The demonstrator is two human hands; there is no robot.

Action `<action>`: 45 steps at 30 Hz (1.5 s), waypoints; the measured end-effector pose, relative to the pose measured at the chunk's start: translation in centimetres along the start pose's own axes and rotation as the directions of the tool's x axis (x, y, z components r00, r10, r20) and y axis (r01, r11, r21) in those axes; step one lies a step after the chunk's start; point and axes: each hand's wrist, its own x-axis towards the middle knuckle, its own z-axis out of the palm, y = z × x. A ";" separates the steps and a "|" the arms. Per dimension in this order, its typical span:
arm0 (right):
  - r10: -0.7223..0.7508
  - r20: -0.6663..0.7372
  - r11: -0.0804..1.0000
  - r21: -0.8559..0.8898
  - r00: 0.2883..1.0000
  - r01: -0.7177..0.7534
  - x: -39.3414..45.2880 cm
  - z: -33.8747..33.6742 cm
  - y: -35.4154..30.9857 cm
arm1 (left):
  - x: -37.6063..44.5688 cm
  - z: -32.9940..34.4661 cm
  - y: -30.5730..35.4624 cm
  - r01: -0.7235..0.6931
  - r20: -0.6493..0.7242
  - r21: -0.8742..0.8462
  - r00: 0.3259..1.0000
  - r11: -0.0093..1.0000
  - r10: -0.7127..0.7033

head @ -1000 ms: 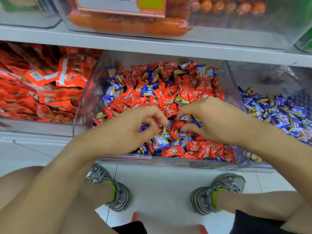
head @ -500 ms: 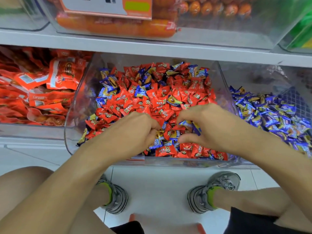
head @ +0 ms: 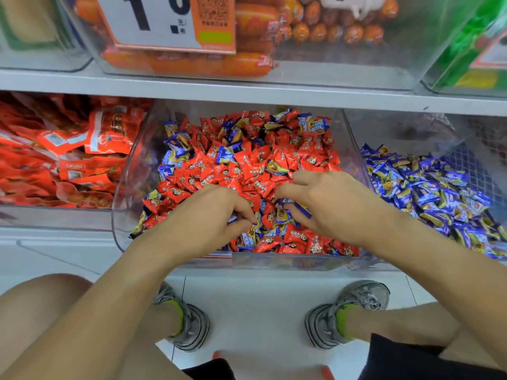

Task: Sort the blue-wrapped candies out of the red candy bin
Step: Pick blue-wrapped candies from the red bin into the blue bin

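Both hands lower in bin (front), apparently pinching blue candies.

Both forearms bare, no sleeves visible. Grey mesh trainers with thick layered soles on the left foot and right foot, worn with lime-green socks. Dark shorts, legs bare.

A grey shelf runs across the view. Above it, orange sausages fill a clear tub behind a price card, with green packets to their right. Below the shelf at far left lie red snack pouches, and lower down grey sneakers stand on white floor tiles.
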 end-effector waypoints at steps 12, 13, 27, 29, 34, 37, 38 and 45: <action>-0.026 0.241 0.998 0.068 0.970 0.010 0.0 -0.5 -0.8 | -3.3 -1.2 -0.5 0.099 -0.136 -0.437 0.975 0.894 -0.174; -0.007 0.265 0.997 0.070 0.964 -0.012 0.2 -0.6 -0.9 | -3.4 -1.2 -0.6 0.114 -0.125 -0.470 0.973 0.875 -0.194; 0.459 0.459 -0.237 0.888 0.761 -0.393 -2.4 -3.3 0.1 | -0.1 -1.4 5.9 0.131 -0.092 -0.679 0.961 0.723 -0.261; 0.451 0.471 -0.338 0.876 0.758 -0.343 -3.1 -3.7 0.1 | 1.7 -0.6 8.5 0.071 -0.161 -0.579 0.967 0.812 -0.199; 0.678 0.311 -0.153 0.946 0.666 -0.287 -6.6 -4.8 2.1 | 6.7 2.1 14.8 -0.090 -0.342 -0.425 0.937 0.901 -0.068; 0.735 0.255 -0.154 0.965 0.629 -0.211 -9.8 -5.2 4.9 | 9.5 3.1 17.3 -0.115 -0.303 -0.534 0.951 0.837 -0.063; 0.748 0.233 -0.117 0.968 0.621 -0.222 -11.0 -5.3 6.0 | 10.5 3.6 17.9 -0.121 -0.281 -0.534 0.959 0.837 -0.041; 0.759 0.092 0.289 0.840 0.645 -0.459 -17.3 -5.3 13.3 | 15.3 6.6 21.1 -0.213 -0.005 -0.156 0.977 0.965 0.215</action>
